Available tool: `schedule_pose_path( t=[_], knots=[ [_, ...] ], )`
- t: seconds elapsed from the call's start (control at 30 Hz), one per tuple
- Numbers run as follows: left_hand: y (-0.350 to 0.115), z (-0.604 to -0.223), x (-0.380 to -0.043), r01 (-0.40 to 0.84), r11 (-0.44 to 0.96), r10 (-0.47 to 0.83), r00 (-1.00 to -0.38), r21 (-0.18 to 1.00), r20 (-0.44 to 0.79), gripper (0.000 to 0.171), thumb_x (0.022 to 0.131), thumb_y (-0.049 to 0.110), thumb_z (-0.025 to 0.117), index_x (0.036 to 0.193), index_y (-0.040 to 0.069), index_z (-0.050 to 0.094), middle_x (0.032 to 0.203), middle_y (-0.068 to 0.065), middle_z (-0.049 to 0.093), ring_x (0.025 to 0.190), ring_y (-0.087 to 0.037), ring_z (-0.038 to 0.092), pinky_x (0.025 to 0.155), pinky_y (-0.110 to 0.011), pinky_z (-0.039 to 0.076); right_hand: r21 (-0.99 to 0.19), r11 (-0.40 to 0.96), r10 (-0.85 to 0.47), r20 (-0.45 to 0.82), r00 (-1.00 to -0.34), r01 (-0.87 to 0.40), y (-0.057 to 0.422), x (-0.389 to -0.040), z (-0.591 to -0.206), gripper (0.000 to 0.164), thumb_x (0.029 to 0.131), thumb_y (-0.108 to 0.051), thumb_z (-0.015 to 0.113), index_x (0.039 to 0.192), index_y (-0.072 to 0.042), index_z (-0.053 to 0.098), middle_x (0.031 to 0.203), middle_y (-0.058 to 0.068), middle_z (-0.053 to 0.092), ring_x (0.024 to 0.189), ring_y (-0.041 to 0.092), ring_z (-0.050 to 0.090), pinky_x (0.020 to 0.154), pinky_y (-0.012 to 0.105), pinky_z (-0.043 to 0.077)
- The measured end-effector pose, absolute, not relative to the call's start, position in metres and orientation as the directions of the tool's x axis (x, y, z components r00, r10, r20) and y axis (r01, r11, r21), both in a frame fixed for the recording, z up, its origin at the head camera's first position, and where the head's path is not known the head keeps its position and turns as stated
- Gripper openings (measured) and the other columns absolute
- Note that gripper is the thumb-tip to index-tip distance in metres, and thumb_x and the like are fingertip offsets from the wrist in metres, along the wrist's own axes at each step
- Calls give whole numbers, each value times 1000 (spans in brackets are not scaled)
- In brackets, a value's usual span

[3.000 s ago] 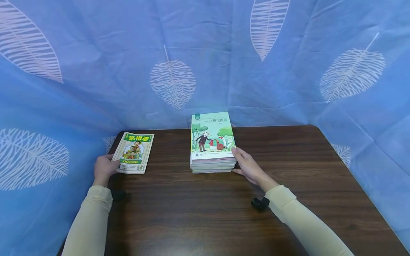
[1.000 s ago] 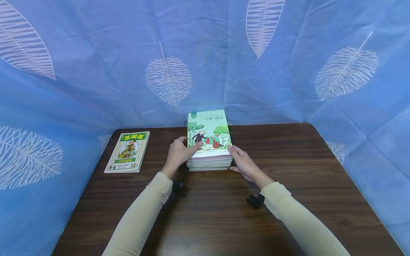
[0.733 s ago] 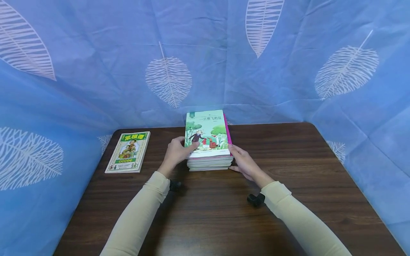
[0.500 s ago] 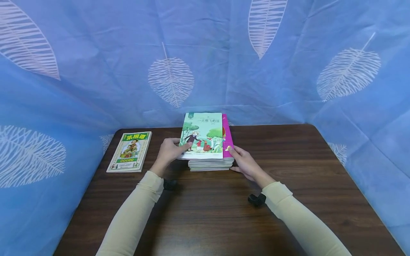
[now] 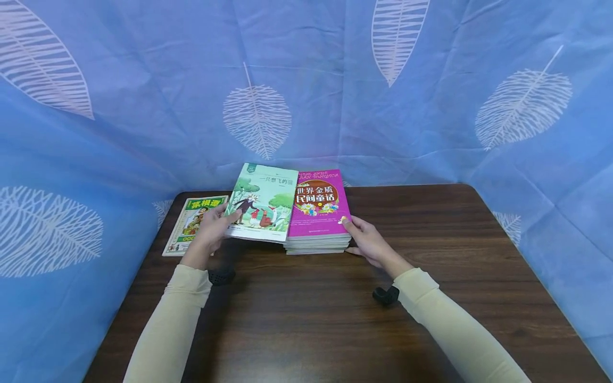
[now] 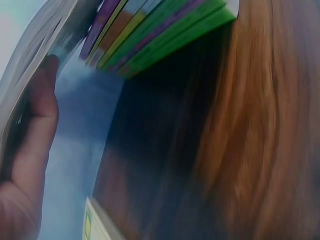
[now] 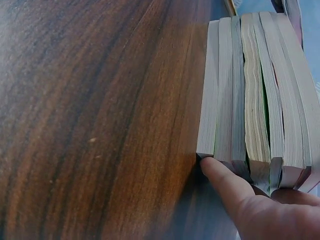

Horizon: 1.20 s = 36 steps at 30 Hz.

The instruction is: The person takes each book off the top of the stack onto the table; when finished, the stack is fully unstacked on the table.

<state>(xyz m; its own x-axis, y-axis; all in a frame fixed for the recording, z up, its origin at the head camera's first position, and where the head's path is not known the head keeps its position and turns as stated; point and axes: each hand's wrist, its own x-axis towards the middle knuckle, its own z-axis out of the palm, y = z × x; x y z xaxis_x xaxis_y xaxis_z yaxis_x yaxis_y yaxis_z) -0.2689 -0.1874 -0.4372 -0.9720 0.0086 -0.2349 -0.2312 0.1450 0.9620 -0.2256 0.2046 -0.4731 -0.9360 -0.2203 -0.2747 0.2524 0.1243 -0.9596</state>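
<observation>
Tilted in my left hand [image 5: 207, 234] is a pale green picture-covered paperback book [image 5: 263, 205], thumb on its cover and fingers beneath. It overlaps the left edge of a magenta book [image 5: 320, 213], which tops a stack of books [image 5: 316, 246]. My right hand [image 5: 373, 244] holds the stack's near right corner, thumb on the magenta cover and a finger low at the side. In the right wrist view, that finger lies against the lowest book's corner, below the page edges [image 7: 255, 95]. The left wrist view shows the stack's colourful spines [image 6: 160, 35].
A thin cream book with a green title band [image 5: 184, 234] lies at the table's left, partly covered by my left hand. The dark wooden table [image 5: 306, 319] extends toward me. Blue leaf-patterned cloth [image 5: 311, 117] hangs right behind the table's back edge.
My left hand went from the cream book to the stack, took the green book and slid it leftward off the top, baring the magenta book. My right hand has stayed at the stack's corner.
</observation>
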Motion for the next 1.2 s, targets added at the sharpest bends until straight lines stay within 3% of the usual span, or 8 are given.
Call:
schedule_pose_path(
  t=[0.27,0.43,0.53,0.63,0.73,0.87,1.03,1.2],
  knots=[
    [-213,-448,-261,-300,146,-109,-952,943,-286,68,109,25,58,165,3,28,116,-1,66,76,0,70,71,-20,59,-961,116,-219,-271,-937,251,206,-226,-474,68,114,-41,41,170,-11,15,158,29,43,152,42,40,116,59,44],
    [-214,-462,-258,-337,198,-149,-938,920,-312,66,108,26,59,163,2,32,101,4,68,69,0,66,62,-20,54,-960,126,-222,-274,-936,251,206,-226,-474,68,114,-40,40,170,-10,15,158,29,43,152,43,40,116,58,45],
    [-213,-472,-258,-348,235,-142,-936,908,-322,68,109,27,59,163,-1,30,102,-2,69,70,-3,66,59,-21,54,-960,126,-221,-273,-936,250,206,-225,-473,68,115,-40,40,170,-10,15,158,29,43,153,43,40,116,57,45],
    [-209,-481,-259,-352,307,-146,-936,884,-322,71,108,29,58,163,-4,28,124,-15,65,91,-10,65,75,-24,56,-961,124,-225,-270,-936,247,206,-225,-473,68,114,-40,40,170,-10,15,159,29,42,153,43,39,116,57,45],
    [-207,-485,-259,-351,402,-175,-936,846,-306,73,108,30,58,162,-7,27,148,-27,52,118,-25,57,101,-38,54,-962,122,-231,-268,-936,245,206,-224,-472,68,114,-40,41,170,-10,15,159,28,42,154,43,38,116,57,45],
    [-203,-484,-260,-323,534,-205,-946,782,-251,72,107,30,60,158,-12,33,156,-32,45,135,-38,49,120,-54,42,-962,119,-231,-266,-936,244,206,-224,-472,68,114,-40,41,170,-9,15,159,29,42,153,43,39,116,57,45],
    [-200,-481,-258,-269,709,-195,-963,651,-186,62,104,32,63,142,-16,52,137,-34,60,116,-39,58,106,-55,51,-960,127,-222,-272,-936,249,206,-225,-471,69,114,-40,42,170,-10,15,159,29,42,152,44,41,115,57,46],
    [-196,-480,-253,-266,783,-188,-963,562,-194,63,104,34,64,141,-16,54,134,-35,63,108,-39,61,99,-54,54,-957,134,-215,-282,-935,258,205,-225,-472,68,114,-41,42,170,-11,17,157,28,45,150,43,44,114,54,48]
  ],
)
